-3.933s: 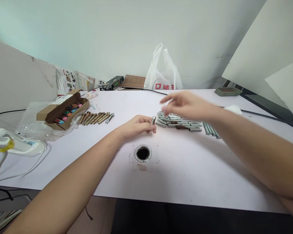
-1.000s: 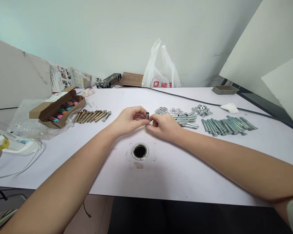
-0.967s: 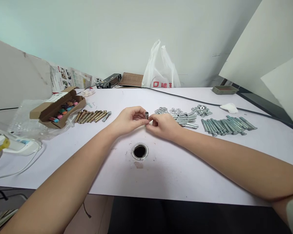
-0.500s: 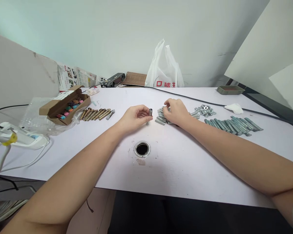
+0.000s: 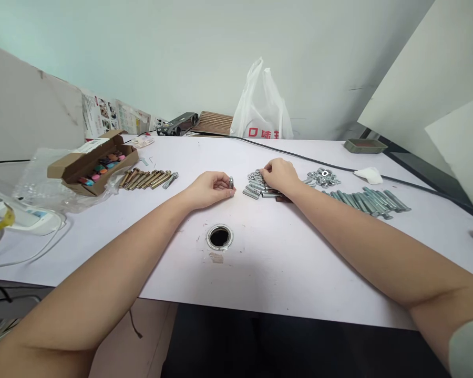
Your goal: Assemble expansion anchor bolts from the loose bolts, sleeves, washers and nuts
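My left hand (image 5: 213,189) is closed around an upright metal expansion bolt (image 5: 231,182), only its silvery upper end showing past the fingers. To the right, my right hand (image 5: 279,174) reaches down at a heap of washers (image 5: 254,175), thumb and fingers bent together. Whatever lies between those fingertips is too small to make out. Metal sleeves (image 5: 252,191) lie just in front of the washers, partly covered by the right hand. Assembled brass-coloured expansion bolts (image 5: 145,179) lie in a row left of my left hand, with a silver one (image 5: 170,180) at the end.
Several long bolts (image 5: 368,202) and a pile of nuts (image 5: 324,177) lie at the right. A carton of coloured pieces (image 5: 94,164) stands left. A black cable (image 5: 299,155) crosses behind, near a white bag (image 5: 260,113). The tabletop has a round hole (image 5: 219,237).
My right hand's fingers have come down onto the washers and closed together. In my left hand, the bolt's end now shows at the top, where the sleeve's open rim was. The view has shifted slightly.
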Available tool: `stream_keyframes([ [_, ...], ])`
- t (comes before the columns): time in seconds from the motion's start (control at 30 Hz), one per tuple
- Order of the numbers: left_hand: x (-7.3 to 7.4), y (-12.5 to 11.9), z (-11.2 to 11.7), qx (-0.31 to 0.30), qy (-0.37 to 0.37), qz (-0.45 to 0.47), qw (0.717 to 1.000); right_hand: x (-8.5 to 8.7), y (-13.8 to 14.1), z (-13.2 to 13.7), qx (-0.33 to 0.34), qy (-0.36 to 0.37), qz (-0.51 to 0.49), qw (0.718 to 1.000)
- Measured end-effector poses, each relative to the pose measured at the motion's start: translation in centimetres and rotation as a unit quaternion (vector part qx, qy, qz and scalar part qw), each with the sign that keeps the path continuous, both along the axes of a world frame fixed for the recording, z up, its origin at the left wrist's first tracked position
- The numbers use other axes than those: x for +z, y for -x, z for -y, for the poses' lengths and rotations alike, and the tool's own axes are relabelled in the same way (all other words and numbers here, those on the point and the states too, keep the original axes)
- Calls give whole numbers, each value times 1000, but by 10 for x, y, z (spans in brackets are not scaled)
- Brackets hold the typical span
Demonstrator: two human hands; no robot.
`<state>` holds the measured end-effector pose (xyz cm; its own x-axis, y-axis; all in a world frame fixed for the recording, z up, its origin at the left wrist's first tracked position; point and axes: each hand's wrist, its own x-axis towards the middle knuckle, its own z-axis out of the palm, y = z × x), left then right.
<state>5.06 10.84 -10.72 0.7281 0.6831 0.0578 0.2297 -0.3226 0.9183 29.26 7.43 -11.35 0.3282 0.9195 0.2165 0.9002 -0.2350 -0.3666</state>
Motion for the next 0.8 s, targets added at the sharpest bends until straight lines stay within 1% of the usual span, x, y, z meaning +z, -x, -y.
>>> stream_keyframes([
  [0.07,0,0,-1,8,-14,-24,1000,-2,-5,-3,3,-11,-37,999],
  [0.17,0,1,-3,28,-69,-73,995,-1,-8,-6,6,-55,-98,994],
  [0.23,1,2,-4,36,-100,-94,990,5,-1,-3,16,-106,-134,985],
  [0.3,1,4,-5,33,-112,-104,988,16,14,4,50,-142,-193,970],
  [0.33,1,4,-5,30,-114,-106,987,23,22,10,80,-142,-236,958],
  [0.4,2,5,-5,25,-115,-106,987,35,41,21,160,-90,-334,924],
  [0.47,2,6,-5,20,-116,-101,988,44,56,31,224,-35,-384,895],
  [0.5,2,6,-5,17,-115,-99,988,46,61,35,241,-20,-388,890],
  [0.57,2,6,-5,12,-115,-94,989,47,67,40,242,-10,-376,894],
  [0.63,2,5,-4,10,-116,-92,989,45,68,41,223,-13,-369,902],
  [0.7,2,5,-4,11,-119,-96,988,43,68,41,206,-14,-378,903],
  [0.8,2,5,-3,9,-123,-106,987,43,66,40,220,5,-371,902],
])
